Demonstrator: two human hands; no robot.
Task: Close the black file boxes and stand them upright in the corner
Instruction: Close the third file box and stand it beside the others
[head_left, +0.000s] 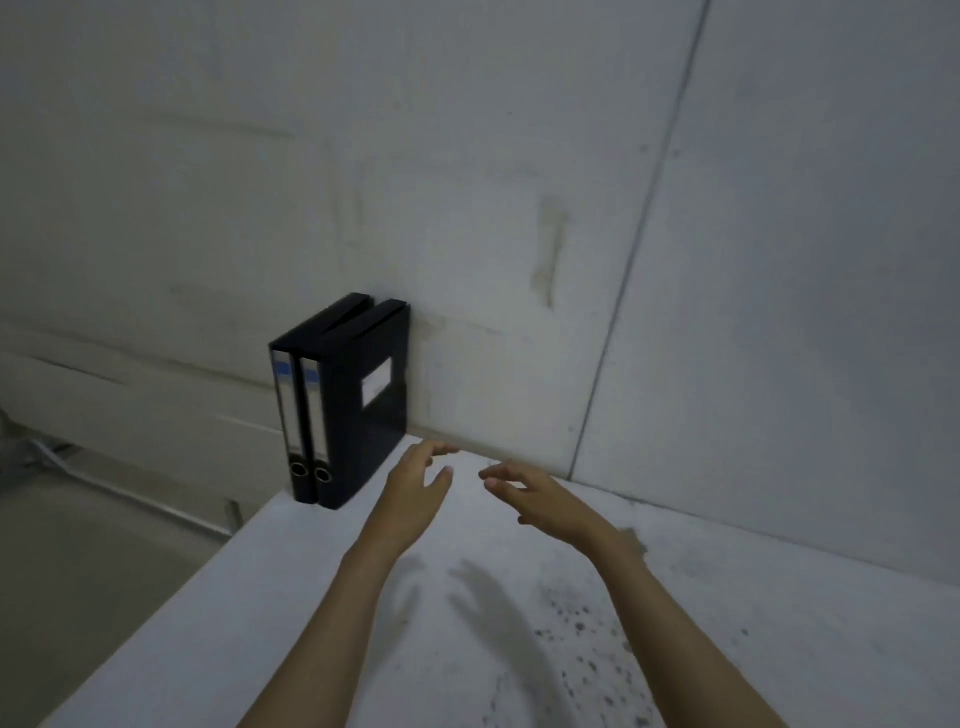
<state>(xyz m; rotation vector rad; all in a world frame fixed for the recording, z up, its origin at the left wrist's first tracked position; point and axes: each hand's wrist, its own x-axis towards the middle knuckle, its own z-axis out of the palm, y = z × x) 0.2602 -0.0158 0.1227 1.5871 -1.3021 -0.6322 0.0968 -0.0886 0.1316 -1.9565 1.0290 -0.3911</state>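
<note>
- two black file boxes (340, 400) stood upright, side by side and touching, spines facing near, at the far left of the white table (311, 597), their far ends against the wall (519, 208)
- they looked stiff and boxy, probably light if empty, with smooth covers that could slip; pinching across both spines or pressing the flat right cover seemed the surest hold
- the left hand (415, 486) hovered just right of the boxes, fingers (441, 449) loosely spread, holding nothing
- the right hand (535, 491) hung further right, fingers (498, 475) apart and curled, clear of the boxes
</note>
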